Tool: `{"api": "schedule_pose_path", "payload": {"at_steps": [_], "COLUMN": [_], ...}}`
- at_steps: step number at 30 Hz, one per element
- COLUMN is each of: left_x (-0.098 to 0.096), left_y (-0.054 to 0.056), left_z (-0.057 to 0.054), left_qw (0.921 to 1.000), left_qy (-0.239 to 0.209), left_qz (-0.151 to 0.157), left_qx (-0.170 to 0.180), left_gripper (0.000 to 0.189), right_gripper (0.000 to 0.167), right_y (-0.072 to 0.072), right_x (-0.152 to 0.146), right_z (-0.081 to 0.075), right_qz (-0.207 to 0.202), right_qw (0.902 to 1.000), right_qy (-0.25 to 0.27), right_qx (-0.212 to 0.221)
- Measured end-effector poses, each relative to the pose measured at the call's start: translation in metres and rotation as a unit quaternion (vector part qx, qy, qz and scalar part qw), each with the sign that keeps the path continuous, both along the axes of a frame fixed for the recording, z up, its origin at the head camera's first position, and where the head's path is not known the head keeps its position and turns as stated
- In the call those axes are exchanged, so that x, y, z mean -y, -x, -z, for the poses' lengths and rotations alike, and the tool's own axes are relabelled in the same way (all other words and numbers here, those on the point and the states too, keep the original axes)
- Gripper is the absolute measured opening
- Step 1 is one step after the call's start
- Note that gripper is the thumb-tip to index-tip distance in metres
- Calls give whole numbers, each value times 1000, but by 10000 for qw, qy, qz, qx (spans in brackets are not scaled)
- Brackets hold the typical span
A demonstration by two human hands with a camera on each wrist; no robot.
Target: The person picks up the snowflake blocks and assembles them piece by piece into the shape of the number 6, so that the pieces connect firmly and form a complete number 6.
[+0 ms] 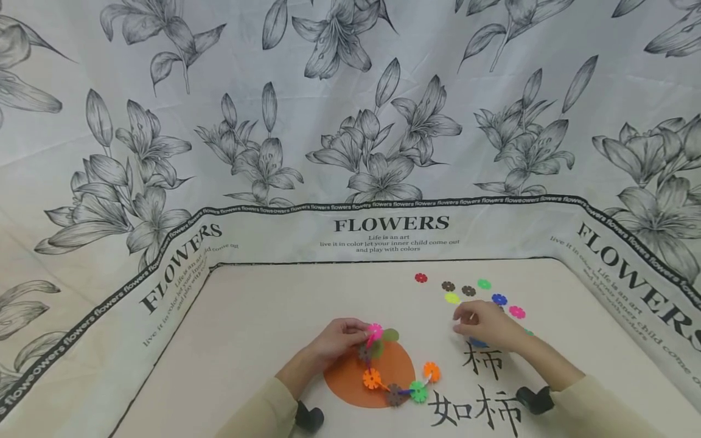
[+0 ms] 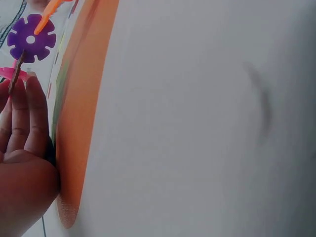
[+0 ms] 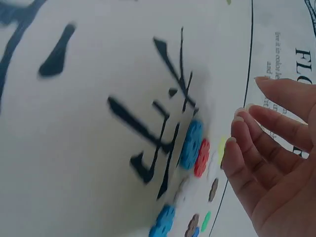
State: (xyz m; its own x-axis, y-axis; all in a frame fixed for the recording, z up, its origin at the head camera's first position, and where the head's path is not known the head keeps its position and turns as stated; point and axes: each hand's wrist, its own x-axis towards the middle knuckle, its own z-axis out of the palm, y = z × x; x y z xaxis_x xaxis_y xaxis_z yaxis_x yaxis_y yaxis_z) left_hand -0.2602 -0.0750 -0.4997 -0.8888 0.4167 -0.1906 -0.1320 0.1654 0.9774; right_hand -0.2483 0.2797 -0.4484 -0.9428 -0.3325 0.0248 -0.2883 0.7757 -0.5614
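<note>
Head view: disc chain [image 1: 372,379] curves downward, then right.

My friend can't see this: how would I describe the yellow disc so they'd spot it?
On the pale tabletop, find the loose discs scattered right of centre. Just beyond the right hand lies the yellow disc, on the near side of two brown discs. In the head view, it alone is bright yellow.

The disc chain [image 1: 372,383] is presenting smooth, moulded-looking plastic; the loose discs [image 1: 452,298] are showing similar plastic. The bench [image 1: 263,304] is presenting a smooth, matt surface. The floral backdrop [image 1: 317,97] is showing creased cloth with a faint sheen. The sleeves [image 1: 613,398] are presenting matt cloth.
</note>
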Motion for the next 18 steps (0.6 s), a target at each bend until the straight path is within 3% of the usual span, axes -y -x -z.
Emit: {"api": "schedule_pose_path", "payload": {"at_steps": [8, 18], "left_x": [1, -1], "left_y": [0, 1], "left_z": [0, 0], "left_qw": [10000, 10000], "left_qy": [19, -7], "left_qz": [0, -44], "left_qx": [53, 24], "left_gripper": [20, 20], "right_gripper": [21, 26], "right_y": [-9, -10], "right_x": [-34, -40], "right_z": [6, 9], "right_qz": [95, 230], "right_qw": [9987, 9982], "right_qy": [-328, -358], "right_qx": [375, 418]}}
